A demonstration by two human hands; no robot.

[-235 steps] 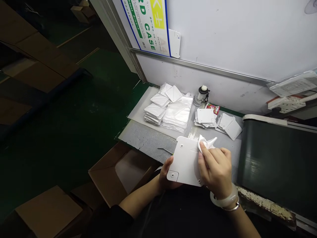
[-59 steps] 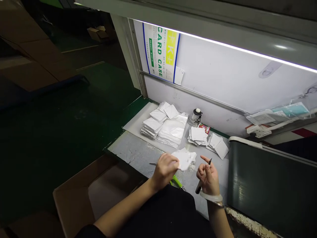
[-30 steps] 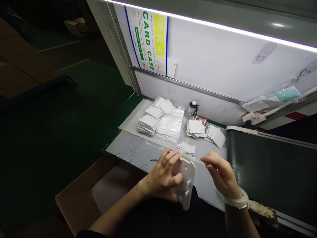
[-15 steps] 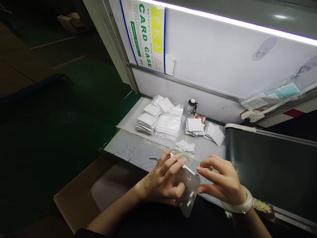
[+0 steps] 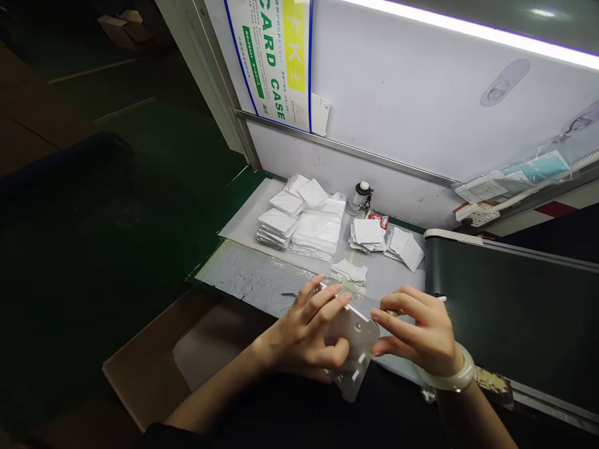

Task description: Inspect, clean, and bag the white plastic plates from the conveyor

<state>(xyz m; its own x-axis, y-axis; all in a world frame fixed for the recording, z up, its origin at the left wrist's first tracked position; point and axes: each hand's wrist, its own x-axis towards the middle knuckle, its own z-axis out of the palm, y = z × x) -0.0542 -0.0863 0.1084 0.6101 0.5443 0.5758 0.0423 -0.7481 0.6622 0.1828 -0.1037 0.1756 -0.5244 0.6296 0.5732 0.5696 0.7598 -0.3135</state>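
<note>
My left hand [image 5: 309, 337] grips a white plastic plate [image 5: 352, 358] with holes and small raised tabs, tilted above the front of the bench. Its fingers lie over the top edge, with the thumb against the face. At the plate's right corner, my right hand [image 5: 416, 330] pinches a slim pen-like tool [image 5: 395, 312] whose far end pokes out behind the knuckles. The tool's tip meets the plate's edge or lies very near it; fingers hide the exact contact. Beyond the hands, a few white plastic pieces [image 5: 350, 272] lie on the bench.
Stacked white plates [image 5: 276, 227] and clear bags [image 5: 318, 231] stand at the back left. Two more plate piles [image 5: 367, 234] [image 5: 405, 248] sit near a small bottle [image 5: 360, 197]. A dark conveyor belt [image 5: 510, 312] runs along the right, and a cardboard box [image 5: 135, 374] is below left.
The view has shifted slightly, so the bench and wall appear a little higher. Both hands keep their hold; the right hand has turned slightly, and the tool's rear end now shows.
</note>
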